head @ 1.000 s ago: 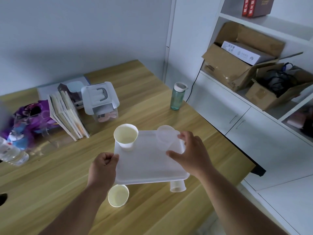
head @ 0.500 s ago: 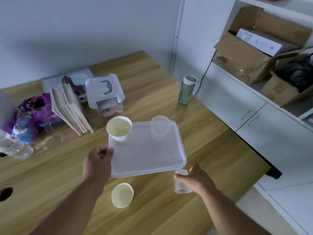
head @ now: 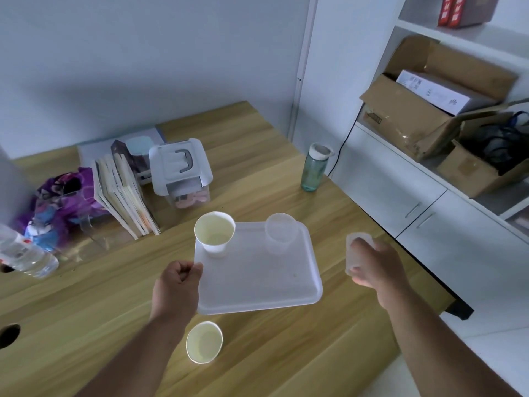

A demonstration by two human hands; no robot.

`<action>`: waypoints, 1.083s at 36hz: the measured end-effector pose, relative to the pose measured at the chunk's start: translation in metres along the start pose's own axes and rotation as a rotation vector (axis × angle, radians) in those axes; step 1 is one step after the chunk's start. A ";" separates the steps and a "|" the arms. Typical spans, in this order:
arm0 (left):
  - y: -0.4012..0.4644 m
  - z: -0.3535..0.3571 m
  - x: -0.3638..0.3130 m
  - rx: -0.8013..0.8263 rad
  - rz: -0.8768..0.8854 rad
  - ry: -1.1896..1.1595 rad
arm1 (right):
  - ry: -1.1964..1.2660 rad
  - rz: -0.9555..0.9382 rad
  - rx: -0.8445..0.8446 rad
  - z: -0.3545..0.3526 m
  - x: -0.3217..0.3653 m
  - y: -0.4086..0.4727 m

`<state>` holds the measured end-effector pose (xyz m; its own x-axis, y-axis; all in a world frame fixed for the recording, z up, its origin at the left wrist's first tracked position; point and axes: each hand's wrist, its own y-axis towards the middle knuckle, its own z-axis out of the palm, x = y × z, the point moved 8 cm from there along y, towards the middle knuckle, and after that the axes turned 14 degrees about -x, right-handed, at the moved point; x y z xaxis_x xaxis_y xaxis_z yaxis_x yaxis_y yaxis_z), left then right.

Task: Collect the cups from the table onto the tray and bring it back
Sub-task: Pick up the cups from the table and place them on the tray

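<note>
Gripping the left rim of the white tray [head: 257, 282], my left hand [head: 177, 285] has its fingers curled tight over the edge, holding the tray above the wooden counter [head: 86, 310]. On the tray stand two cups upright: a paper cup [head: 214, 236] at the far left corner and a clear plastic cup [head: 280, 233] at the far right corner. My right hand [head: 372, 265] is off to the right of the tray, fingers wrapped around a second clear plastic cup [head: 356, 247], tilted and lifted off the counter. Another paper cup [head: 204, 341] sits on the counter just below the tray's near edge, beside my left forearm. A green water bottle [head: 315, 167] stands farther back.
</note>
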<state>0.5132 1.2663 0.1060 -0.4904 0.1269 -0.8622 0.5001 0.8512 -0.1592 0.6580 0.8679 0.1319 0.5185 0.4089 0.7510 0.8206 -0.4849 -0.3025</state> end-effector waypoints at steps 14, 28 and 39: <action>-0.034 0.003 -0.006 0.065 -0.025 -0.032 | -0.017 -0.487 0.180 -0.009 0.142 -0.112; -0.048 -0.004 -0.003 0.073 -0.021 -0.022 | -0.384 -1.078 0.397 0.057 0.173 -0.198; -0.043 -0.010 -0.001 0.068 -0.003 -0.014 | -0.432 -1.120 0.451 0.082 0.162 -0.204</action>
<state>0.4849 1.2345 0.1183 -0.4818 0.1170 -0.8685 0.5466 0.8148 -0.1935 0.5941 1.0967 0.2670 -0.5382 0.6799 0.4981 0.8222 0.5535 0.1328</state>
